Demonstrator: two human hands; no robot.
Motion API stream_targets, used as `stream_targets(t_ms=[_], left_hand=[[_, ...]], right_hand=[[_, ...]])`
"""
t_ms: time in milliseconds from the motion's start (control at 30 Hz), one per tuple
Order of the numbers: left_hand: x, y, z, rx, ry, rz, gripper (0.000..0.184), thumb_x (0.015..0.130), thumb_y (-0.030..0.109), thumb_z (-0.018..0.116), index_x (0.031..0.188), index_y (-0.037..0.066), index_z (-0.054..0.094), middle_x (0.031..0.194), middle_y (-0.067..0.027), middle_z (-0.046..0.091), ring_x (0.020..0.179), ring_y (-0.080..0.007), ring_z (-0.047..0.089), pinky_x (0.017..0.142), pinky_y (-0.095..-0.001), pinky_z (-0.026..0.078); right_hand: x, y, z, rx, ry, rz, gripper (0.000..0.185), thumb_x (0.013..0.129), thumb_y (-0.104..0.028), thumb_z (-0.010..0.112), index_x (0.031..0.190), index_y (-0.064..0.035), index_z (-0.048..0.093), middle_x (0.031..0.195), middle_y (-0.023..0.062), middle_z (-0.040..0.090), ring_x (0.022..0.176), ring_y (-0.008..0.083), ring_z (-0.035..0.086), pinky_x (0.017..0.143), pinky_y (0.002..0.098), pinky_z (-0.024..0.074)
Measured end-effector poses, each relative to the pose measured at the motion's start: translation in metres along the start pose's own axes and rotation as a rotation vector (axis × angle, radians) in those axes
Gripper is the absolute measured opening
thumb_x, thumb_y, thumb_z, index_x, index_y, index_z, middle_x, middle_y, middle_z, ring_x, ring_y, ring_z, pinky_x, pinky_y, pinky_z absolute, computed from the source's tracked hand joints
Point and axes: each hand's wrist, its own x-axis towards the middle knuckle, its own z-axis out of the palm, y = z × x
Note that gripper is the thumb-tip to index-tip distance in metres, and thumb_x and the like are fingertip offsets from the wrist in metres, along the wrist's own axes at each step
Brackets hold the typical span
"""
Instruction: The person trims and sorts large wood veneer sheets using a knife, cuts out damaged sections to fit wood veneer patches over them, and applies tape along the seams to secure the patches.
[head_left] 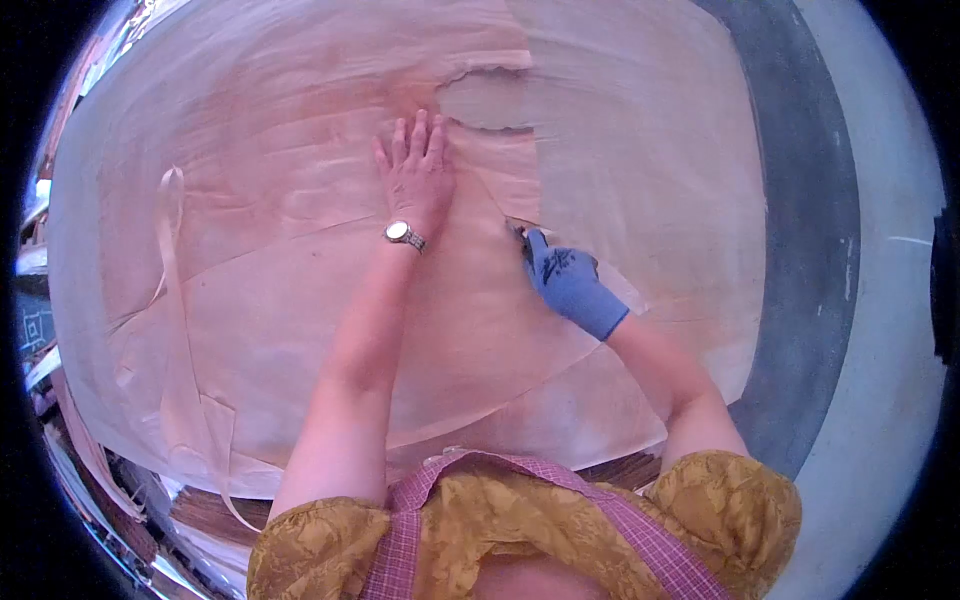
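Observation:
My bare left hand [416,180], with a watch [398,231] on its wrist, lies flat on a thin pinkish-tan veneer sheet [330,310], fingers spread just left of a ragged hole [488,98] in the sheet. In a blue glove with dark patches, my right hand [568,280] is closed round a small knife [518,231], most of it hidden by the fingers. The knife's dark tip touches the sheet beside a short slit and a thin diagonal line that runs up toward my left hand.
A narrow curled strip [172,300] of veneer lies on the left and hangs past the near edge. Paler veneer [650,150] extends to the right, beside a dark grey band [800,200] and a grey floor [890,330]. Scraps [110,500] are piled at the lower left.

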Motion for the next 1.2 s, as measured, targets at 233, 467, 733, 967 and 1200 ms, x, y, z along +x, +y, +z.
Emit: stream_targets(t_ms=[233, 467, 733, 967, 1200], left_hand=[[-0.001, 0.000, -0.006, 0.000, -0.081, 0.015, 0.051, 0.092, 0.023, 0.050, 0.142, 0.015, 0.044, 0.152, -0.0046, 0.037, 0.141, -0.0292, 0.030, 0.116, -0.0589, 0.011], [0.002, 0.004, -0.008, -0.030, -0.051, -0.020, 0.052, 0.093, 0.029, 0.050, 0.143, 0.016, 0.044, 0.151, -0.0039, 0.039, 0.141, -0.0284, 0.030, 0.117, -0.0570, 0.011], [0.073, -0.010, -0.033, -0.151, 0.050, -0.056, 0.071, 0.083, 0.049, 0.065, 0.138, 0.007, 0.049, 0.144, -0.0132, 0.046, 0.133, -0.0311, 0.040, 0.114, -0.0465, 0.025], [0.096, -0.027, -0.027, 0.070, -0.170, 0.041, 0.089, 0.071, 0.059, 0.073, 0.135, 0.002, 0.051, 0.140, -0.0154, 0.049, 0.125, -0.0308, 0.047, 0.103, -0.0386, 0.041], [0.094, -0.021, -0.027, 0.061, -0.177, 0.024, 0.088, 0.072, 0.059, 0.073, 0.134, 0.001, 0.051, 0.139, -0.0151, 0.050, 0.125, -0.0302, 0.047, 0.103, -0.0393, 0.043]], right_hand=[[0.032, 0.023, -0.070, 0.211, 0.466, -0.217, 0.019, 0.096, -0.021, 0.047, 0.110, -0.0122, 0.055, 0.095, 0.0162, 0.066, 0.083, 0.0339, 0.066, 0.068, 0.0475, 0.0519], [0.257, -0.002, -0.138, -0.161, 0.516, -0.720, 0.015, 0.094, -0.025, 0.052, 0.105, -0.0158, 0.057, 0.095, 0.0126, 0.061, 0.088, 0.0311, 0.064, 0.076, 0.0443, 0.0503], [0.272, -0.005, -0.158, -0.269, 0.385, -0.816, 0.020, 0.094, -0.028, 0.050, 0.110, -0.0180, 0.058, 0.104, 0.0125, 0.062, 0.094, 0.0315, 0.064, 0.076, 0.0437, 0.0520], [0.303, 0.079, -0.178, -0.258, 0.322, -0.726, 0.020, 0.093, -0.021, 0.048, 0.104, -0.0139, 0.063, 0.102, 0.0138, 0.066, 0.097, 0.0330, 0.065, 0.082, 0.0434, 0.0521], [0.286, 0.194, -0.177, -0.140, 0.309, -0.346, 0.026, 0.094, -0.029, 0.054, 0.114, -0.0130, 0.062, 0.106, 0.0170, 0.065, 0.099, 0.0346, 0.064, 0.084, 0.0443, 0.0512]])
